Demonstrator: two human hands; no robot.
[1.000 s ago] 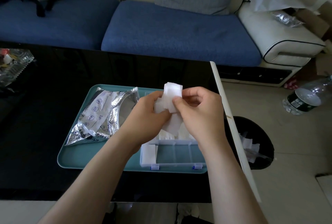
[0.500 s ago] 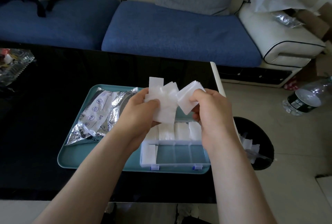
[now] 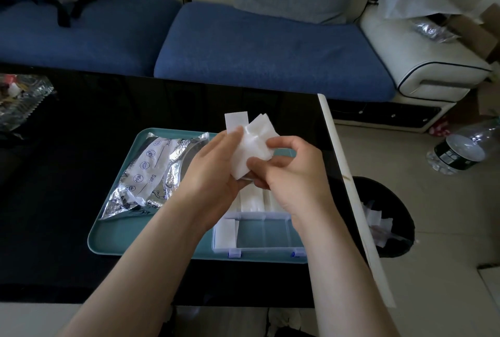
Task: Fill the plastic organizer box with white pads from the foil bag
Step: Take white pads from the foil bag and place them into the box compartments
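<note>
White pads point(image 3: 250, 144) sit bunched between both hands, left hand point(image 3: 213, 171) and right hand point(image 3: 292, 174) pinching them above the plastic organizer box point(image 3: 259, 234). Left of it on the teal tray point(image 3: 121, 239) lies the foil bag point(image 3: 151, 174), printed "Date:".

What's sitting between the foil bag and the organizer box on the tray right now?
In the head view, only the left hand and forearm cross above that stretch; beneath lies bare teal tray between foil bag and organizer box.

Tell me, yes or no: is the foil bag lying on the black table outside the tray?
No, the foil bag lies inside the teal tray, left of the organizer box.
</note>
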